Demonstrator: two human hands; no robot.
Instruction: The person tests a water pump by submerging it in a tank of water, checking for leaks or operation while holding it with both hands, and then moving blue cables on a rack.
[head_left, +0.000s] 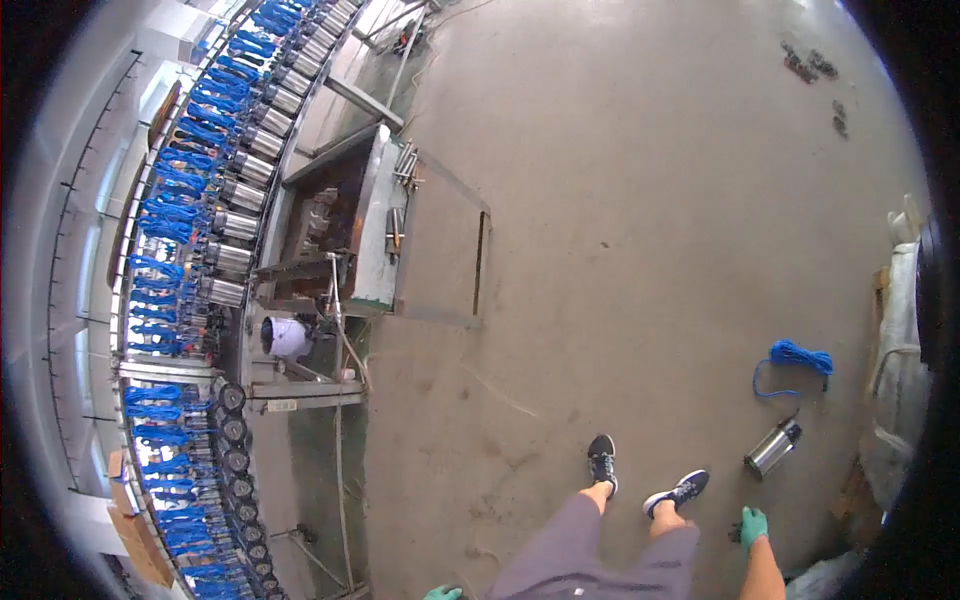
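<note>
My right hand (pixel 754 526), in a green glove, hangs at the lower right with its fingers curled. A small dark part (pixel 735 533) shows at its fingertips; its kind is too small to make out. Only the top of my left hand (pixel 442 593), also green-gloved, shows at the lower edge, and its fingers are mostly cut off. Beyond my right hand a silver cylindrical pump (pixel 771 449) with a dark end lies on the floor. Farther off lies a bundle of blue cable (pixel 800 357), a loop trailing from it. Neither hand touches the pump or the cable.
On the left, a long rack (pixel 262 390) carries rows of silver pumps (pixel 240 225) with blue cable bundles (pixel 165 220). A metal bench (pixel 378 240) with tools and a white bucket (pixel 287 337) stand beside it. White-wrapped goods (pixel 900 330) stand at the right.
</note>
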